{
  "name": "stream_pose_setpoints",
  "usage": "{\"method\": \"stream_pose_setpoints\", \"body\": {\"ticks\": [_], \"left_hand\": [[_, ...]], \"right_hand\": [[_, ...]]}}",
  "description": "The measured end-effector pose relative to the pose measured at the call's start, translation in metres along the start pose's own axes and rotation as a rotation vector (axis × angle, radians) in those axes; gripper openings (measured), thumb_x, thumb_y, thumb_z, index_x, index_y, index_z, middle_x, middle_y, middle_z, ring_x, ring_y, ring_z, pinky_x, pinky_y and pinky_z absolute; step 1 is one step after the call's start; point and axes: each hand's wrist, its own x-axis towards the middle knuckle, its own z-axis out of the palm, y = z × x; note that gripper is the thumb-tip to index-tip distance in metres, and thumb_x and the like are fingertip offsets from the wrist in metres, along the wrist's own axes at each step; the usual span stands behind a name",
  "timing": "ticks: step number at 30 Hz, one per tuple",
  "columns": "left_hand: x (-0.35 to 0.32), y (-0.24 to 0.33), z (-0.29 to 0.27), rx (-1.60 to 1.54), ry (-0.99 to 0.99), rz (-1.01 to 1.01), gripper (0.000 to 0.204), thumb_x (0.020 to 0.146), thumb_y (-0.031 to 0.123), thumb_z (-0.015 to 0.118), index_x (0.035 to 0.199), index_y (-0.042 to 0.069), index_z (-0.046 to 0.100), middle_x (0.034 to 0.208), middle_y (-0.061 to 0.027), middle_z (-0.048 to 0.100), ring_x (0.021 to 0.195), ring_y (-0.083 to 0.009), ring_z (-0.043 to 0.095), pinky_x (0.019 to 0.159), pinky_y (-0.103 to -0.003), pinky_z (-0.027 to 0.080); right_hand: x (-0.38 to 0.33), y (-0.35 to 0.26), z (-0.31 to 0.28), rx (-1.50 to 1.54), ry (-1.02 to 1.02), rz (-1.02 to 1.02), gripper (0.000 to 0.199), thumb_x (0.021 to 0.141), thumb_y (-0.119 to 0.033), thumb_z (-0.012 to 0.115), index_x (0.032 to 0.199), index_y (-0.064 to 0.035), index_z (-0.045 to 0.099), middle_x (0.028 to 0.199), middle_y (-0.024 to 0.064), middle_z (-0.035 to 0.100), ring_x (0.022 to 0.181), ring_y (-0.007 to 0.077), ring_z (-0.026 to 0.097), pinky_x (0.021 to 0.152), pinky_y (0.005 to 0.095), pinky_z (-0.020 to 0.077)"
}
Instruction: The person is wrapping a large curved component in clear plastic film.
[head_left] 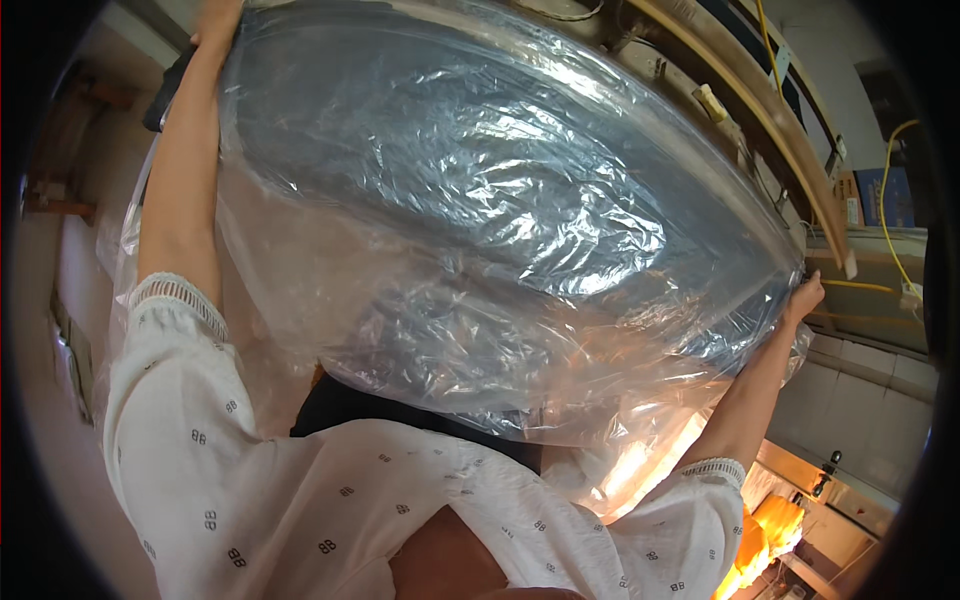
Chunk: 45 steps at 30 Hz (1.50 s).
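Observation:
A large, crinkled clear plastic sheet [440,200] spreads across the view in front of me, with a dark blue-grey surface showing through its upper part. At its right corner my right hand [806,295] is closed, pinching the sheet's edge. My left arm reaches up to the far left corner. There my left hand [215,22] is at the sheet's edge, blurred and partly cut off by the picture's top, so its fingers are hidden. Loose plastic hangs down toward my body between both arms.
Beyond the sheet runs a curved wooden rail [790,130] with fittings. A yellow cable [884,180] hangs near a blue box [886,197] at the right. Bright orange-yellow material [770,530] lies at the lower right. A dark object [168,95] sits beside my left forearm.

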Motion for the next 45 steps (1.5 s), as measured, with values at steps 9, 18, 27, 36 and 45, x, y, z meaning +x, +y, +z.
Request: {"method": "stream_pose_setpoints", "body": {"ticks": [9,18,27,36,45], "left_hand": [[-0.079,0.021,-0.118,-0.968,-0.063,-0.405,0.028,0.091,0.026,0.047,0.109,0.006,0.055,0.079,-0.0033,0.058,0.062,-0.0145,0.052,0.053,-0.030,0.044],[-0.138,0.011,-0.185,-1.573,-0.367,-0.322,0.022,0.090,0.028,0.056,0.098,0.008,0.058,0.075,0.0030,0.053,0.062,-0.0059,0.046,0.055,-0.020,0.037],[-0.154,-0.002,-0.203,-1.525,-0.357,-0.398,0.019,0.087,0.024,0.063,0.097,0.008,0.059,0.079,0.0064,0.052,0.065,-0.0004,0.043,0.057,-0.016,0.035],[-0.160,0.009,-0.214,-1.313,-0.403,-0.299,0.021,0.088,0.028,0.059,0.096,0.008,0.061,0.067,0.0023,0.053,0.055,-0.0061,0.046,0.046,-0.022,0.037],[-0.119,-0.139,-0.214,-0.991,-0.403,-0.293,0.041,0.091,0.021,0.057,0.127,0.002,0.050,0.129,-0.0040,0.051,0.115,-0.0133,0.049,0.095,-0.026,0.039]], "right_hand": [[-0.096,-0.087,-0.032,-0.206,-0.158,-0.129,0.047,0.094,-0.041,0.042,0.112,0.0011,0.056,0.102,0.0181,0.057,0.091,0.0286,0.055,0.081,0.0361,0.0429],[-0.122,-0.070,-0.060,-0.277,-0.245,-0.110,0.048,0.095,-0.040,0.041,0.101,0.0072,0.049,0.095,0.0217,0.053,0.085,0.0310,0.049,0.080,0.0388,0.0402],[-0.112,-0.066,-0.057,-0.426,-0.229,-0.173,0.050,0.093,-0.042,0.046,0.093,0.0078,0.051,0.086,0.0227,0.053,0.076,0.0335,0.049,0.072,0.0410,0.0411],[-0.155,-0.152,-0.082,-0.329,-0.138,-0.498,0.048,0.097,-0.038,0.038,0.123,-0.0002,0.051,0.122,0.0202,0.051,0.113,0.0347,0.048,0.097,0.0407,0.0373],[-0.251,-0.211,-0.043,-0.056,-0.545,-0.783,0.033,0.088,-0.016,0.050,0.118,-0.0031,0.055,0.121,0.0143,0.054,0.113,0.0320,0.049,0.097,0.0376,0.0374]]}}
